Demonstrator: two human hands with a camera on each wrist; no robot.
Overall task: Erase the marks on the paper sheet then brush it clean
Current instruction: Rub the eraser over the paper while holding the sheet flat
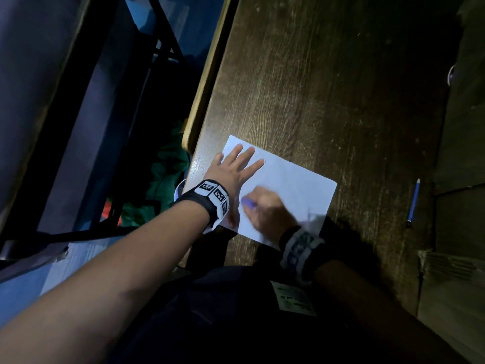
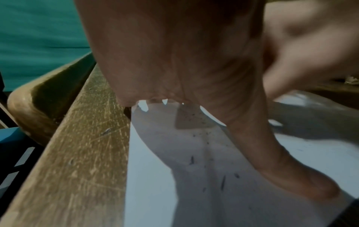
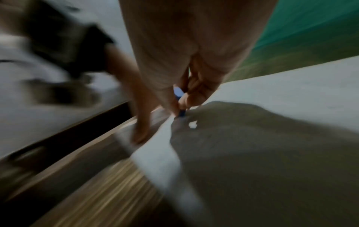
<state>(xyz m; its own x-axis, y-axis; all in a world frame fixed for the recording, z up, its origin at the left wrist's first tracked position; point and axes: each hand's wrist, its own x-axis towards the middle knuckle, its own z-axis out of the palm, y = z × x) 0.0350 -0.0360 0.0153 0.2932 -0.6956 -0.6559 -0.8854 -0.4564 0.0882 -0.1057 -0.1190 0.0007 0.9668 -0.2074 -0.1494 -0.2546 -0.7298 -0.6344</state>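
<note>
A blue pencil (image 1: 414, 203) lies on the dark wooden table (image 1: 328, 88) near its right edge; green cloth (image 1: 168, 177) is bunched on the floor past the table's left edge, beside a black metal frame (image 1: 162, 52); a cardboard box (image 1: 451, 292) sits beyond the right edge.

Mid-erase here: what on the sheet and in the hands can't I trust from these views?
- Remaining marks: right hand covers its spot on the paper sheet in the head view.
- Eraser: only a purple end shows; contact blurred in the right wrist view.
- Left hand fingertips: hidden by the palm in the left wrist view.
- Pencil: tip too small.
</note>
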